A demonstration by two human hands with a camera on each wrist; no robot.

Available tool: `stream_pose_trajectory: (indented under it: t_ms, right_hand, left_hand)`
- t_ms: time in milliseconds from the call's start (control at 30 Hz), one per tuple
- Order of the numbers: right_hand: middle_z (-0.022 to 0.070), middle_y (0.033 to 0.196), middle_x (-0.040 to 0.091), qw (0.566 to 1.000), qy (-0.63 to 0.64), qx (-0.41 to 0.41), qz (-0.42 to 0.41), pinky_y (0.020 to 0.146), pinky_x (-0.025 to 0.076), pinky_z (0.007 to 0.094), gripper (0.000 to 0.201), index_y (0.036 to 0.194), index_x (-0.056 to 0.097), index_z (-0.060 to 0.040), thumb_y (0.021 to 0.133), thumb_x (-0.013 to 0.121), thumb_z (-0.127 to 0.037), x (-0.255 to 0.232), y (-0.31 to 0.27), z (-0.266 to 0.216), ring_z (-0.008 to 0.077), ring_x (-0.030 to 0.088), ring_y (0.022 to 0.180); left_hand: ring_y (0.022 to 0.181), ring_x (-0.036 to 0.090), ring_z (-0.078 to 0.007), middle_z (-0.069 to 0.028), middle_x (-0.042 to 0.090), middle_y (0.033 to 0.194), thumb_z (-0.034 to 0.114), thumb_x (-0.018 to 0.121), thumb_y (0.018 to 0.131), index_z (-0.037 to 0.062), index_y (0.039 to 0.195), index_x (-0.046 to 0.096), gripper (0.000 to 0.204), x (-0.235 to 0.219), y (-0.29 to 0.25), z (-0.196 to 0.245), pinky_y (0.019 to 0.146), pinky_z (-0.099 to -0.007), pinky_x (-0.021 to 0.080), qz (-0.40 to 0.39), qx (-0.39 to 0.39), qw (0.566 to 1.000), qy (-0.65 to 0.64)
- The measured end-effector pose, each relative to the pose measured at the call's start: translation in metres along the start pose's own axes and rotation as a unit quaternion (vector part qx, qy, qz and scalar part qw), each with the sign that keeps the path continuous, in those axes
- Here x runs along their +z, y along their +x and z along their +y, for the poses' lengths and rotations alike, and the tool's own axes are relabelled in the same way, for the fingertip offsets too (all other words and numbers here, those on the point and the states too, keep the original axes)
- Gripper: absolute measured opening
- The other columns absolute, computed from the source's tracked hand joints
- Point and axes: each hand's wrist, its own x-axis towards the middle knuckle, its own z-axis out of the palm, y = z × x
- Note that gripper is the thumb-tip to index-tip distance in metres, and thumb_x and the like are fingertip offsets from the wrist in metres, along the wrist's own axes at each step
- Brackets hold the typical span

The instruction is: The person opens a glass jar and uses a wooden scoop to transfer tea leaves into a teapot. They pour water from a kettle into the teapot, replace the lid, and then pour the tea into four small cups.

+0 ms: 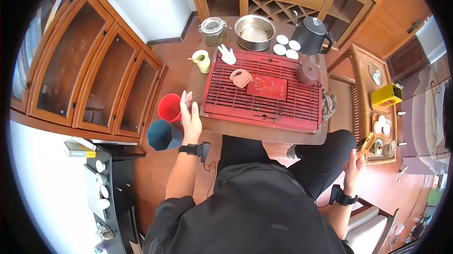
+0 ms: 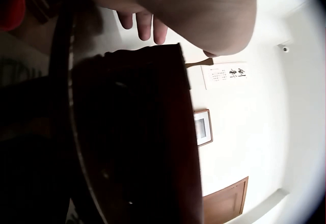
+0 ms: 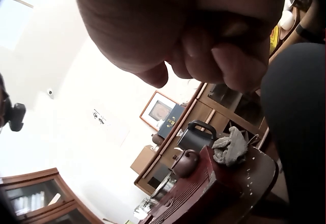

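Calligraphy sheet (image 2: 211, 73), on the white wall (image 2: 265, 127) beyond the fingers of the left hand (image 1: 191, 119) in the left wrist view: large black brush characters beside columns of finer script; turned sideways, reading uncertain. Visible past the right hand (image 1: 353, 166) in the right wrist view: large characters only, blurred.

Red panel (image 1: 267, 88), on the slatted tea tray (image 1: 226, 100) ahead of and between both hands: gold markings, not legible; lettering or ornament, cannot tell.

Blue box (image 3: 169, 126), beyond the right hand in the right wrist view: gold markings, too small to decipher.

No brand or number can be read.
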Motion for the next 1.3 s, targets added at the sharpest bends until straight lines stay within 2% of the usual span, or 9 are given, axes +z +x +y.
stream_pose_trajectory:
  t_ms: [200,433,600,667,833,867,1033,1167,1300]
  right_hand:
    - [-0.0072,0.058,0.033,0.999,0.039,-0.001,0.033,0.042,0.026,0.0201,0.022,0.093,0.045,-0.0138,0.108,0.056,-0.025,-0.007,-0.012,0.010,0.0024,0.029,0.044]
    - [-0.0060,0.057,0.033,0.999,0.016,0.037,-0.017,0.037,0.031,0.0220,0.019,0.096,0.044,-0.0133,0.108,0.054,-0.024,0.006,0.020,0.038,0.0037,0.032,0.043]
    - [-0.0055,0.058,0.030,0.992,0.106,0.066,-0.029,0.034,0.029,0.0222,0.017,0.097,0.044,-0.0134,0.109,0.052,-0.022,0.008,0.040,0.027,0.0050,0.030,0.042]
    - [-0.0053,0.059,0.030,0.990,0.113,0.074,-0.030,0.034,0.029,0.0221,0.017,0.097,0.045,-0.0134,0.109,0.051,-0.022,0.007,0.043,0.026,0.0050,0.030,0.043]
    - [-0.0059,0.060,0.032,0.989,0.098,0.109,-0.009,0.034,0.029,0.0219,0.015,0.097,0.046,-0.0126,0.108,0.053,-0.021,0.014,0.047,0.016,0.0043,0.031,0.044]
    - [-0.0060,0.060,0.034,0.985,0.092,0.147,0.014,0.036,0.031,0.0222,0.014,0.097,0.046,-0.0129,0.107,0.054,-0.018,0.015,0.047,0.013,0.0040,0.032,0.044]
    - [-0.0013,0.081,0.048,0.995,0.041,0.082,-0.030,0.049,0.039,0.0208,0.027,0.095,0.040,-0.0115,0.099,0.064,-0.003,0.039,0.061,-0.007,0.0054,0.044,0.056]
    - [-0.0011,0.086,0.051,0.994,-0.008,0.019,-0.112,0.060,0.039,0.0196,0.026,0.097,0.040,-0.0099,0.098,0.065,-0.002,0.070,0.072,-0.025,0.0043,0.044,0.070]
    - [0.0009,0.088,0.051,0.985,-0.049,0.010,-0.163,0.066,0.040,0.0229,0.014,0.104,0.048,-0.0051,0.098,0.060,0.001,0.089,0.074,-0.034,0.0073,0.044,0.072]
  left_hand:
    - [0.135,0.050,-0.0277,-0.0189,0.052,0.145,0.009,0.044,0.107,0.0023,0.156,0.033,0.051,0.007,-0.002,-0.009,0.117,-0.0401,0.035,-0.008,-0.002,1.000,0.003]
    - [0.133,0.051,-0.0273,-0.0187,0.053,0.144,0.009,0.045,0.106,0.0019,0.156,0.033,0.051,0.010,-0.003,-0.017,0.116,-0.0400,0.036,-0.027,0.014,0.998,0.056]
    - [0.129,0.052,-0.0270,-0.0171,0.050,0.144,0.007,0.050,0.103,0.0018,0.155,0.032,0.056,0.004,0.007,-0.009,0.114,-0.0398,0.038,0.013,-0.039,0.999,0.035]
    - [0.125,0.054,-0.0231,-0.0153,0.053,0.141,0.003,0.051,0.102,0.0017,0.154,0.035,0.054,0.004,0.017,0.013,0.112,-0.0371,0.040,0.027,-0.024,0.996,0.080]
    - [0.131,0.051,-0.0236,-0.0158,0.054,0.141,0.001,0.055,0.100,0.0011,0.151,0.040,0.053,0.010,0.041,0.059,0.115,-0.0381,0.037,-0.035,0.013,0.981,0.188]
    - [0.133,0.050,-0.0239,-0.0160,0.054,0.142,0.002,0.055,0.100,0.0011,0.151,0.040,0.053,0.014,0.043,0.064,0.116,-0.0385,0.036,-0.044,0.024,0.979,0.196]
    - [0.132,0.052,-0.0245,-0.0156,0.053,0.143,0.007,0.057,0.101,0.0008,0.149,0.044,0.050,0.011,0.045,0.054,0.114,-0.0388,0.038,-0.027,0.001,0.983,0.182]
    - [0.128,0.055,-0.0258,-0.0155,0.059,0.136,0.007,0.062,0.097,-0.0004,0.136,0.058,0.040,0.014,0.050,0.084,0.110,-0.0389,0.041,-0.103,0.060,0.934,0.337]
    - [0.126,0.056,-0.0312,-0.0143,0.064,0.129,0.015,0.069,0.093,0.0067,0.136,0.059,0.045,0.025,0.060,0.093,0.109,-0.0429,0.038,-0.181,0.057,0.916,0.353]
